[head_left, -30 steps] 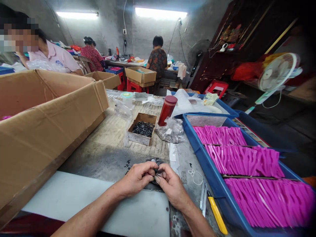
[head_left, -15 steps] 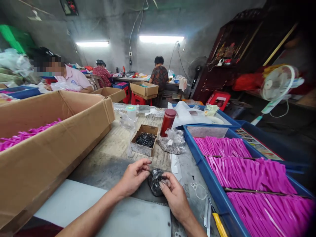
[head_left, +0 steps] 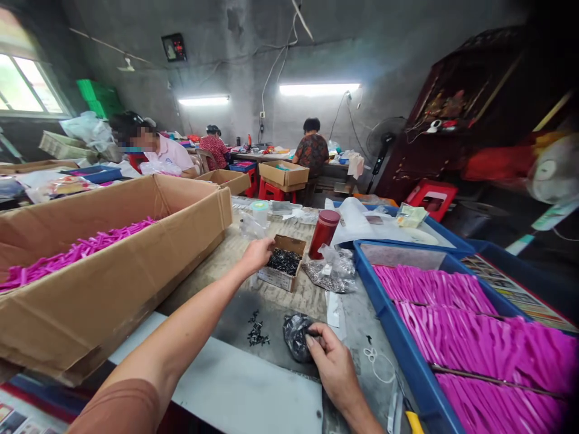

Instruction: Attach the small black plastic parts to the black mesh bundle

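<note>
Diagonally, the left arm (head_left: 192,327) stretches forward, nearly straight, over the table (head_left: 221,316), bringing the left hand (head_left: 257,255) to the left rim of the box (head_left: 277,279) of black pieces (head_left: 284,263); whether its fingers hold anything, I cannot tell. Nearer, the right hand (head_left: 333,358) comes in from the lower right, thumb and fingers pinching the right edge of the black bag (head_left: 295,337), which rests on the table.

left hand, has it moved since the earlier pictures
Yes: the left hand has moved forward, from beside the dark bag to the small box.
</note>
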Tool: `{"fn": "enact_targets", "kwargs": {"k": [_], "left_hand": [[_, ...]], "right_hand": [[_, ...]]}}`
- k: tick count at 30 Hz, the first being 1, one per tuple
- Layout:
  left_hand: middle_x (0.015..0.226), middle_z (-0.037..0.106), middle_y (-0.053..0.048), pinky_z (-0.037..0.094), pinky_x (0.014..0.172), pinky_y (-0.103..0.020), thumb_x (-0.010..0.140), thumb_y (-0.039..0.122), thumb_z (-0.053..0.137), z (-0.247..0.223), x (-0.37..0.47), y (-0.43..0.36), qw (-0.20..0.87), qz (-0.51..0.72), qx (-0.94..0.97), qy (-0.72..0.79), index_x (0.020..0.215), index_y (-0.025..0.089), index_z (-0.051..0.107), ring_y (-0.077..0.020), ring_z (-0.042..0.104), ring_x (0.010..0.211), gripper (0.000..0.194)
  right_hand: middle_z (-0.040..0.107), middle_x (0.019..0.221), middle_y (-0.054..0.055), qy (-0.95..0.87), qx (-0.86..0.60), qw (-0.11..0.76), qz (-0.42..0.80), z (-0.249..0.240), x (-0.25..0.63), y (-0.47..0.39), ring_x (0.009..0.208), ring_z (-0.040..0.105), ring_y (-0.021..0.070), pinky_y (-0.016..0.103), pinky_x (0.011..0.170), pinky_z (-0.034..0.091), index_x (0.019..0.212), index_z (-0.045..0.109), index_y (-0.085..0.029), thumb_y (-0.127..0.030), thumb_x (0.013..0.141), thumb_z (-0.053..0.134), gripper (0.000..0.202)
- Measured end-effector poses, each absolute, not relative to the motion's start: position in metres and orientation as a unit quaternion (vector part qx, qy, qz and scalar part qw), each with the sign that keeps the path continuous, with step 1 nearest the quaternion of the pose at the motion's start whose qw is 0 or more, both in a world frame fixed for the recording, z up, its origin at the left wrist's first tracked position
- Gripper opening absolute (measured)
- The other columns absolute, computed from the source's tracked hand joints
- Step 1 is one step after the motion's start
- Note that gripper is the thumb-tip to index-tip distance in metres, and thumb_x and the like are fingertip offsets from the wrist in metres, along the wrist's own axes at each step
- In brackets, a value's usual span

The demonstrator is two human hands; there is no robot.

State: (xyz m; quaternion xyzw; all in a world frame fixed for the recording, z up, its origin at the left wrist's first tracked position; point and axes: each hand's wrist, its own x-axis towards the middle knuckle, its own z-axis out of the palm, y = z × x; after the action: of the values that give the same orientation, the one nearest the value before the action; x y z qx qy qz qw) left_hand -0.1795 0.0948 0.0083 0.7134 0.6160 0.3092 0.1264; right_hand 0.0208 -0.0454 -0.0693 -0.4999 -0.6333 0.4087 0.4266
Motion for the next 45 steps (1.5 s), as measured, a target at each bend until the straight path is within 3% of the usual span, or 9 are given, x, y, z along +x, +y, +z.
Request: {"fn": "enact_targets", "kwargs": {"k": [4, 9, 14, 21, 31, 40, 45], "left_hand": [[0.081, 0.064, -0.005, 0.039, 0.071, -0.025, 0.069, 0.007, 0.042, 0.005, -0.179, 0.07, 0.125, 0.283, 0.731, 0.608, 0.093, 0.014, 0.059, -0.0172, 0.055, 0.076, 0.031], [0.072, 0.063, 0.001, 0.039, 0.065, -0.019, 0.067, 0.008, 0.045, 0.001, -0.188, 0.021, 0.172, 0.214, 0.784, 0.557, 0.083, 0.018, 0.063, -0.0131, 0.056, 0.068, 0.026], [0.076, 0.064, -0.002, 0.039, 0.065, -0.021, 0.069, 0.009, 0.044, -0.017, -0.198, -0.011, 0.198, 0.106, 0.83, 0.511, 0.083, 0.017, 0.062, -0.0155, 0.056, 0.072, 0.024], [0.076, 0.061, -0.004, 0.038, 0.062, -0.023, 0.069, 0.017, 0.049, -0.03, -0.19, -0.019, 0.197, 0.026, 0.804, 0.561, 0.073, 0.019, 0.059, -0.0186, 0.055, 0.074, 0.011], [0.072, 0.055, -0.002, 0.036, 0.06, -0.022, 0.069, 0.012, 0.041, -0.033, -0.189, -0.022, 0.224, 0.076, 0.795, 0.558, 0.07, 0.017, 0.052, -0.0147, 0.05, 0.068, 0.013], [0.051, 0.038, 0.006, 0.027, 0.046, -0.016, 0.066, 0.015, 0.046, -0.041, -0.192, -0.019, 0.414, 0.22, 0.692, 0.549, 0.063, 0.014, 0.049, -0.0073, 0.034, 0.049, 0.005], [0.05, 0.037, 0.007, 0.025, 0.045, -0.016, 0.063, 0.017, 0.052, -0.049, -0.189, -0.018, 0.519, 0.288, 0.613, 0.522, 0.064, 0.012, 0.047, -0.0057, 0.031, 0.047, 0.007]], "right_hand": [[0.051, 0.053, -0.002, -0.643, -0.497, 0.422, 0.403, -0.068, 0.021, -0.047, 0.048, 0.045, 0.0126, 0.021, 0.046, 0.035, 0.078, 0.056, -0.015, -0.038, 0.073, 0.048, 0.024], [0.053, 0.054, -0.002, -0.653, -0.485, 0.424, 0.399, -0.067, 0.021, -0.047, 0.048, 0.046, 0.0123, 0.021, 0.045, 0.034, 0.079, 0.056, -0.016, -0.034, 0.075, 0.048, 0.02], [0.052, 0.052, -0.002, -0.66, -0.491, 0.417, 0.386, -0.069, 0.021, -0.047, 0.046, 0.044, 0.0114, 0.021, 0.043, 0.033, 0.078, 0.057, -0.017, -0.032, 0.075, 0.048, 0.018], [0.05, 0.052, -0.002, -0.664, -0.491, 0.409, 0.388, -0.073, 0.022, -0.046, 0.047, 0.043, 0.0113, 0.021, 0.044, 0.033, 0.077, 0.057, -0.016, -0.032, 0.075, 0.048, 0.018], [0.053, 0.057, -0.001, -0.651, -0.491, 0.421, 0.399, -0.07, 0.022, -0.046, 0.051, 0.046, 0.0125, 0.021, 0.047, 0.036, 0.077, 0.056, -0.016, -0.033, 0.075, 0.048, 0.019], [0.053, 0.055, -0.001, -0.645, -0.501, 0.414, 0.401, -0.068, 0.021, -0.045, 0.05, 0.046, 0.0125, 0.021, 0.047, 0.035, 0.076, 0.056, -0.016, -0.035, 0.074, 0.048, 0.021], [0.052, 0.056, -0.002, -0.65, -0.504, 0.405, 0.398, -0.068, 0.021, -0.045, 0.05, 0.045, 0.0124, 0.021, 0.047, 0.034, 0.076, 0.055, -0.016, -0.034, 0.075, 0.047, 0.019]]}}
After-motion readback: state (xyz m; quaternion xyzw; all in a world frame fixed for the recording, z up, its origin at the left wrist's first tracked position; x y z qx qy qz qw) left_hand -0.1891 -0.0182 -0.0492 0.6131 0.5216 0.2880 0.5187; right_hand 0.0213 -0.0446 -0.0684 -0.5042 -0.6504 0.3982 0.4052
